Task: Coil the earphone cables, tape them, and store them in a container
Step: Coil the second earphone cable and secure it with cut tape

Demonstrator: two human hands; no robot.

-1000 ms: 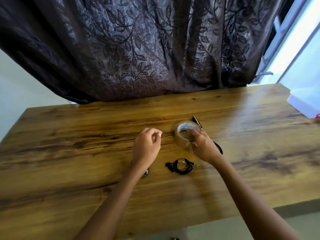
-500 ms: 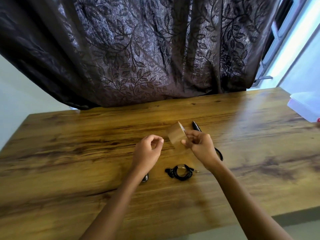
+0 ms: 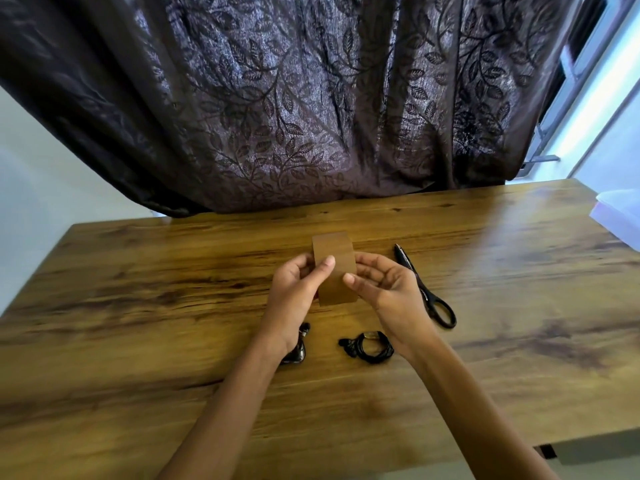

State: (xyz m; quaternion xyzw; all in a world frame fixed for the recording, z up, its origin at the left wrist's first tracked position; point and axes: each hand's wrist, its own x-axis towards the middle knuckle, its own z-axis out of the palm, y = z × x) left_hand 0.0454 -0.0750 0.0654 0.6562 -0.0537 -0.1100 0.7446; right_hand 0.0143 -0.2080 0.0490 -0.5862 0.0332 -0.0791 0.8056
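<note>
1. A wooden table (image 3: 138,306) with dark grain streaks fills the lower half of the scene, and daylight glares on its far right part.
2. Behind its far edge hangs a dark curtain (image 3: 311,98) with a leaf pattern. There is pale wall (image 3: 31,188) to the left of it and a bright window (image 3: 588,81) at the far right.
3. The tape (image 3: 334,268), a brown roll seen edge-on, is held up over the middle of the table between both hands.
4. The left hand (image 3: 298,296) grips the roll's left side, its thumb pressed on the brown band. The right hand (image 3: 384,289) grips the right side, thumb tip on the band and fingers curled.
5. Black scissors (image 3: 424,289) lie just right of the right hand, tips pointing far and handles near, with the blades together.
6. Coiled black earphones (image 3: 369,346) lie on the table nearer than the hands, between the two wrists (right beside the right one).
7. The second earphones (image 3: 298,351) lie under the left wrist and are mostly hidden. Only a bud and a glossy black bit show, so whether they are coiled cannot be told.
8. A pale, translucent container (image 3: 620,216) sits at the table's far right, cut off by the frame edge. What is in it cannot be made out.
9. The roll's core is out of sight, as are the fingers behind it. Whether a strip has been peeled loose is hard to tell, and the hands are slightly blurred.
</note>
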